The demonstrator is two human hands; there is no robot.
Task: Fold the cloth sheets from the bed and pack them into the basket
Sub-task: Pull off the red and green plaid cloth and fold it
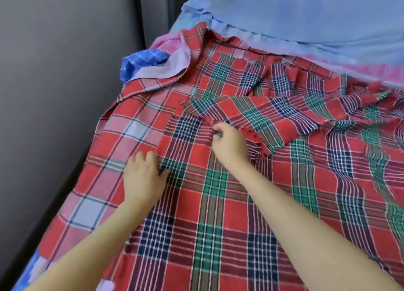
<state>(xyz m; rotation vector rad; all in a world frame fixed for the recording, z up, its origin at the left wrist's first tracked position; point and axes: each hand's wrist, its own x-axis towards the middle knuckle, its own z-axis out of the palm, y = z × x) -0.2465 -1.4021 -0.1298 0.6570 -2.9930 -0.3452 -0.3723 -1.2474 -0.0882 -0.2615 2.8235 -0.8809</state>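
Observation:
A red plaid sheet with green and navy checks [218, 214] lies spread over the bed, its far part rumpled and one frayed edge folded back toward the middle. My left hand [144, 175] lies on its left edge, the fingers curled at the cloth's corner. My right hand [227, 142] pinches a fold of the same sheet near the centre. Under it lies a second red plaid sheet with pale blue squares [122, 142], reaching to the bed's left side. No basket is in view.
A light blue sheet [306, 17] is bunched at the head of the bed. A blue checked cloth [142, 61] and a pink cloth [168, 43] sit at the far left corner. A grey wall [54, 94] runs along the bed's left side.

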